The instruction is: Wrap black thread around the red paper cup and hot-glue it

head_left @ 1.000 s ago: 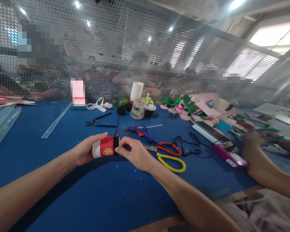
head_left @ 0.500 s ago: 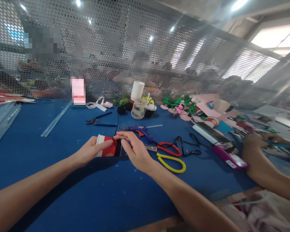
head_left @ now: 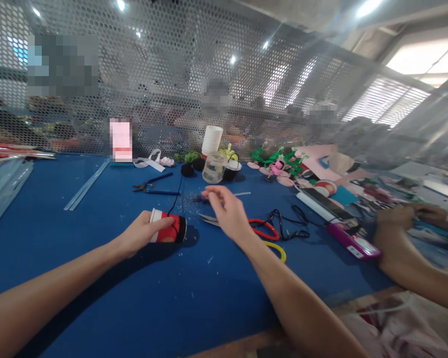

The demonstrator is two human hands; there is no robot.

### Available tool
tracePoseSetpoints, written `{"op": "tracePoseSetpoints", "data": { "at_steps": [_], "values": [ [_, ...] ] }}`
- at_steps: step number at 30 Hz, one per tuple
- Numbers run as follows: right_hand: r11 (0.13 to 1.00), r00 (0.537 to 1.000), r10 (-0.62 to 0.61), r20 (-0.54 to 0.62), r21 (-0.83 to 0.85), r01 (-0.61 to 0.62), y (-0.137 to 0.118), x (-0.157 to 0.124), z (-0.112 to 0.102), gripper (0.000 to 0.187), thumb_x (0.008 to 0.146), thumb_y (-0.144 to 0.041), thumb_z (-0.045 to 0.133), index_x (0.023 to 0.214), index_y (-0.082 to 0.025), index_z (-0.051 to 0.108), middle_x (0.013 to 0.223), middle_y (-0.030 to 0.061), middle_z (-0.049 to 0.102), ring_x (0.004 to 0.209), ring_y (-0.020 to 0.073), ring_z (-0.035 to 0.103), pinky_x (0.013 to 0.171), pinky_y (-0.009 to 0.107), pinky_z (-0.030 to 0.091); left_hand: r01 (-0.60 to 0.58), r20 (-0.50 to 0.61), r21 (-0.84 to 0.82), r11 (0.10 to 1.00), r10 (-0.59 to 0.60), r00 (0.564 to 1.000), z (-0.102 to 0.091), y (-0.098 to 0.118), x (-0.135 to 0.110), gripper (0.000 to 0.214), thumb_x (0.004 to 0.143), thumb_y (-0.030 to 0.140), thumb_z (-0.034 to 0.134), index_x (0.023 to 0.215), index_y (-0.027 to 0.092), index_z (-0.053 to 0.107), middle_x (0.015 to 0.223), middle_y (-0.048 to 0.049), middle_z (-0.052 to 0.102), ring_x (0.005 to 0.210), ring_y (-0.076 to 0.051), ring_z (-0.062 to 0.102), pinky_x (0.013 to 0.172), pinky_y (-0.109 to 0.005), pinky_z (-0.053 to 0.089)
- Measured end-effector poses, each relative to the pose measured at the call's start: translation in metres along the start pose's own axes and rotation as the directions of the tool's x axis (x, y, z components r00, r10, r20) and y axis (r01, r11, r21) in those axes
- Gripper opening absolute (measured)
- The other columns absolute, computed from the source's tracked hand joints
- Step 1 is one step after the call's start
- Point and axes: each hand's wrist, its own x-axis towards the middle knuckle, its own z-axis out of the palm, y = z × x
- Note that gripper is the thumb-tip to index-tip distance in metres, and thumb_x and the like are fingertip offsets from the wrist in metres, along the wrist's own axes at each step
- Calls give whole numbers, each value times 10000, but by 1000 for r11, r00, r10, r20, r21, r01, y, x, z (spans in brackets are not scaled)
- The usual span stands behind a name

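Observation:
My left hand (head_left: 139, 232) grips a red and white paper cup (head_left: 168, 233) lying on its side, thumb along its wall. Black yarn (head_left: 182, 229) wraps the cup's right end, and a strand runs from it toward a black yarn ball (head_left: 187, 170). To the right, my right hand (head_left: 227, 211) hovers with fingers bent and thumb apart, holding nothing that I can see. Under its fingertips is the nozzle end of a blue glue gun (head_left: 200, 198), mostly hidden by the hand. Scissors (head_left: 264, 228) with red and yellow handles lie partly beneath that hand and wrist.
Blue-handled pliers (head_left: 160, 193) lie beyond the cup. Farther back stand a clear plastic jar (head_left: 214, 168) and stacked white cups (head_left: 212, 139). A black cord (head_left: 289, 231) and a purple device (head_left: 354, 242) are at right, near another person's arm (head_left: 399, 243). A perforated metal screen (head_left: 164, 74) closes the back.
My right hand has left the yarn-wrapped end of the cup and moved right and away, over the glue gun. My left hand still holds the cup in nearly the same place.

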Motion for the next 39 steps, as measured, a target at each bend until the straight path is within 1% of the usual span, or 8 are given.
{"op": "tracePoseSetpoints", "data": {
  "at_steps": [2,3,10,13,20,25,28,39],
  "values": [
    [924,988,153,-24,-352,-151,16,12,-10,250,798,-258,340,939,-140,509,944,98,585,873,170,536,749,283,387,-1,-3,-7,1000,1,1000,-1,0,1,266,603,368,584,508,124,535,432,25,525,400,-68,441,426,-185,306],
    [895,980,200,-12,-405,-187,24,16,-14,224,772,-240,380,883,-129,540,902,115,592,872,202,534,746,310,379,-9,-7,-3,1000,9,1000,-1,0,1,266,603,368,583,506,125,534,420,32,513,401,-68,439,432,-188,310],
    [825,929,360,89,-496,-272,58,29,-5,25,568,-120,567,585,-134,556,704,133,602,737,252,567,603,295,387,-73,-27,89,993,75,997,-5,1,4,274,611,369,562,492,129,504,407,50,473,393,-63,399,423,-190,275],
    [825,917,391,82,-473,-310,58,31,-3,83,537,-98,581,599,-141,548,698,121,601,741,244,567,584,276,387,-83,-46,121,989,89,995,-6,1,5,270,605,371,559,488,137,489,400,53,457,385,-67,388,412,-195,264],
    [926,943,320,89,-242,-291,35,28,-13,308,632,-154,504,936,-122,465,847,82,592,642,142,567,553,242,421,-108,-69,195,975,124,990,-8,1,7,285,601,381,545,465,147,457,384,58,409,360,-59,336,387,-195,214],
    [946,915,251,315,121,-301,9,8,-18,172,678,-292,498,701,-123,518,556,5,542,417,76,488,425,204,412,-88,-80,213,973,107,991,-10,2,7,300,589,378,545,433,159,414,362,68,361,344,-50,289,378,-197,187],
    [928,911,177,373,245,-280,-2,-6,-17,190,676,-298,513,729,-119,548,521,-3,534,388,69,464,388,195,396,-60,-83,208,976,78,993,-10,2,8,301,594,383,540,436,155,424,366,64,377,347,-50,296,376,-192,187],
    [947,883,295,365,10,-321,-23,-22,-18,164,660,-300,521,617,-143,541,396,-18,494,338,87,463,336,188,385,23,-92,75,997,-16,996,-12,2,8,230,588,342,550,490,143,488,400,42,465,369,-74,388,395,-188,243]
  ]
}}
